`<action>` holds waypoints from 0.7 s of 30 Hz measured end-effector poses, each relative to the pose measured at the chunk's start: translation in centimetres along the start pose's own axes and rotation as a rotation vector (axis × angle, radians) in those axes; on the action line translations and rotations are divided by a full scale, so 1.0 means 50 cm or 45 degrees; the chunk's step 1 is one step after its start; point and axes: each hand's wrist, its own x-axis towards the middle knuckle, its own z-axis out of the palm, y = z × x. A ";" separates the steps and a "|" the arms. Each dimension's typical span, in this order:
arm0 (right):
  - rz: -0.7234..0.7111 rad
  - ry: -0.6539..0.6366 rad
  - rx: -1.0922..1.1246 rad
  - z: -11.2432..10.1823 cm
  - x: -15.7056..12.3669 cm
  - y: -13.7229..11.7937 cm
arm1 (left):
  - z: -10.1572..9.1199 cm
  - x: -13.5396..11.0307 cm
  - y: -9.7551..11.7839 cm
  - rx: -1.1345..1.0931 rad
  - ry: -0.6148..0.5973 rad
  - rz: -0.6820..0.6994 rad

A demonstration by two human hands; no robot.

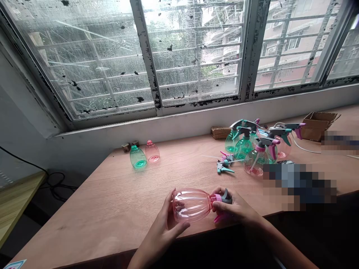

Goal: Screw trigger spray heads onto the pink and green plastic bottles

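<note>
A pink clear spray bottle lies on its side above the near edge of the wooden table. My left hand cups the bottle's base, fingers wrapped round it. My right hand is closed on the grey and pink spray head at the bottle's neck.
A green bottle and a pink bottle without heads stand at the back left. Several finished spray bottles cluster at the right, loose spray heads before them. A cardboard box sits far right, a window behind.
</note>
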 end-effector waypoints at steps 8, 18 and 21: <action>-0.014 -0.014 -0.021 -0.004 0.004 0.006 | -0.001 0.000 0.002 0.024 0.002 0.011; -0.020 -0.015 -0.026 -0.003 0.003 0.007 | 0.000 0.001 0.005 0.048 0.003 -0.015; -0.010 0.003 -0.029 -0.004 0.003 0.005 | 0.000 0.001 0.004 0.040 0.002 -0.006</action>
